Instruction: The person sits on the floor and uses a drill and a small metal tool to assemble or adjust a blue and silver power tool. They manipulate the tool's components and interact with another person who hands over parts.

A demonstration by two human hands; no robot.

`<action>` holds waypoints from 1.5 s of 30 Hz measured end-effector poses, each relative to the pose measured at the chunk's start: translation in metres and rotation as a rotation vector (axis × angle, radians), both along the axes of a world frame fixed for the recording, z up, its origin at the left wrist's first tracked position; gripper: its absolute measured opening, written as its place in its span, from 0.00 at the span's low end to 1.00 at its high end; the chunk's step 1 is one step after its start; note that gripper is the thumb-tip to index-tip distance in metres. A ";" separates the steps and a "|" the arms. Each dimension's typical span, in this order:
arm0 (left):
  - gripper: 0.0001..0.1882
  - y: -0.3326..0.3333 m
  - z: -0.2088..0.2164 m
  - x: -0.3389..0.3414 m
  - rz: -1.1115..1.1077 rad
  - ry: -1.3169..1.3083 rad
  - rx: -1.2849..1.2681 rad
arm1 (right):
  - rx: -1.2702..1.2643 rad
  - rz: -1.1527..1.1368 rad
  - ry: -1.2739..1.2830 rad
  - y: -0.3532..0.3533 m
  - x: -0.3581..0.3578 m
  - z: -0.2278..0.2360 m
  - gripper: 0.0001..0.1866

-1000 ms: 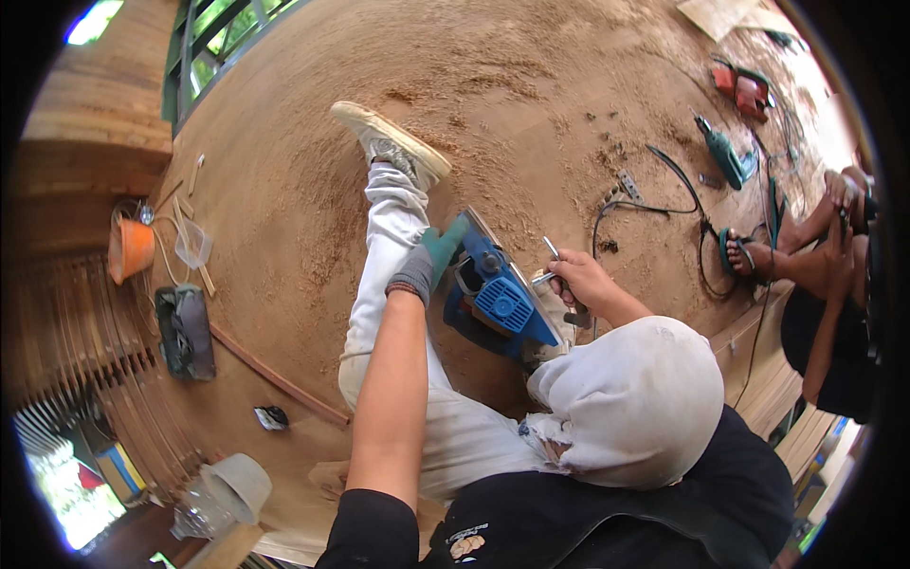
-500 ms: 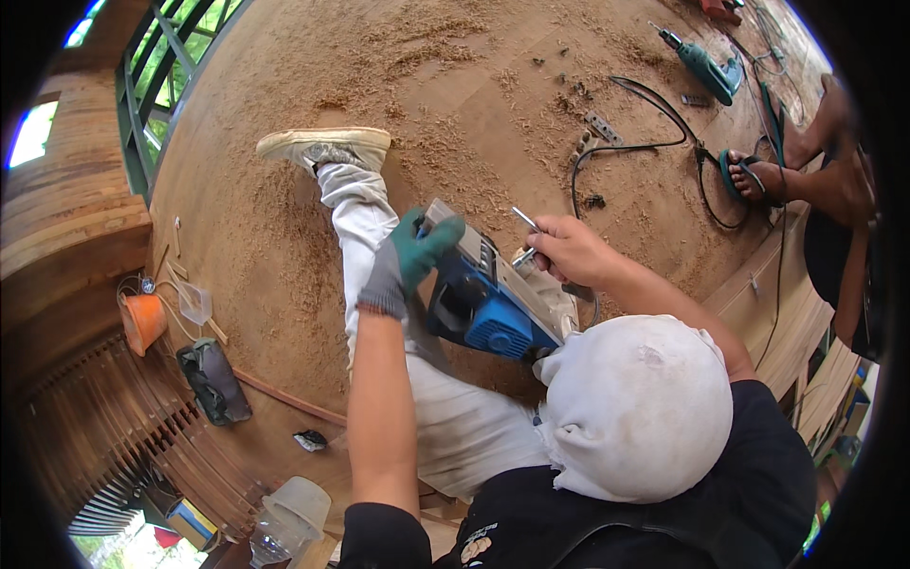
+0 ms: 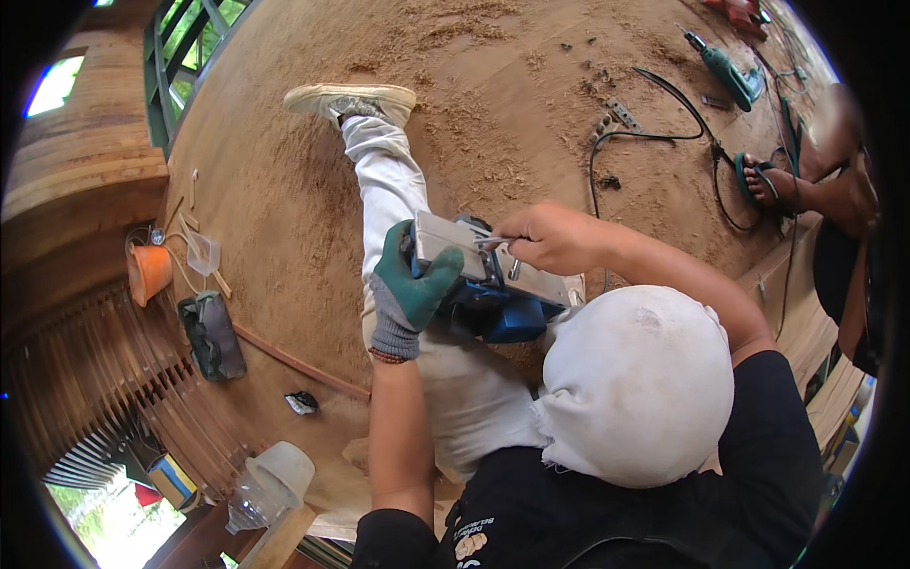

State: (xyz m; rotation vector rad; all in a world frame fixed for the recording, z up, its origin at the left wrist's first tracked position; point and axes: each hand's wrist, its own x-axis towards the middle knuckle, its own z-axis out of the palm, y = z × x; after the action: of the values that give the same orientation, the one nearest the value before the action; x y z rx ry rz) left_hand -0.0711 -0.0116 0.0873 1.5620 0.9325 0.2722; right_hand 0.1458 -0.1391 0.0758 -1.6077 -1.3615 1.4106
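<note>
A blue electric hand planer lies across my lap with its flat metal sole tipped upward. My left hand, in a green glove with a grey cuff, is wrapped around its front end, thumb over the sole. Bare and closed, my right hand pinches a small silver wrench, whose tip is at the slot across the middle of the sole. Another silver end pokes out below those fingers. A rounded white cloth-covered shape hides part of my right arm and the planer's rear end.
Wood shavings cover the brown floor. A green drill, a power strip and a black cord lie ahead to the right, near another person's sandalled foot. At left are an orange bucket and a dark green bag.
My right hand has moved left and brought the wrench onto the planer's sole. The planer has rolled so that its sole faces up more. The whole view has shifted a little.
</note>
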 end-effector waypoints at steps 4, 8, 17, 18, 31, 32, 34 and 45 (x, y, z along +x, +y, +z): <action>0.29 0.000 -0.010 -0.008 0.040 -0.075 -0.076 | 0.035 0.138 -0.010 -0.004 -0.002 -0.012 0.21; 0.28 0.003 -0.015 -0.012 0.019 -0.084 0.036 | 0.057 0.142 -0.037 -0.004 -0.008 -0.017 0.22; 0.28 0.008 -0.021 -0.012 0.040 -0.075 -0.024 | -0.023 0.167 -0.055 -0.002 -0.007 -0.021 0.21; 0.28 0.008 -0.022 -0.013 0.042 -0.063 -0.022 | -0.040 0.178 -0.071 -0.004 -0.007 -0.021 0.21; 0.25 -0.001 -0.014 0.000 0.123 0.042 0.016 | -0.445 -0.344 0.453 -0.003 -0.006 -0.011 0.12; 0.25 -0.003 -0.012 0.002 0.127 0.055 0.043 | -0.479 -0.379 0.494 -0.002 -0.006 -0.008 0.11; 0.26 -0.005 -0.007 0.009 0.130 0.152 0.062 | -0.523 -0.417 0.538 0.000 -0.006 -0.003 0.10; 0.32 -0.009 0.012 0.028 0.099 0.277 0.130 | -0.568 -0.439 0.560 -0.007 -0.003 0.007 0.10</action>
State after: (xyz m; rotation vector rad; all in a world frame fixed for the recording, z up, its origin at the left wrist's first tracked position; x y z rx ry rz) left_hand -0.0434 -0.0205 0.0994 1.7035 1.2309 0.1917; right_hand 0.1429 -0.1460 0.0832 -1.5266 -0.2735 1.8568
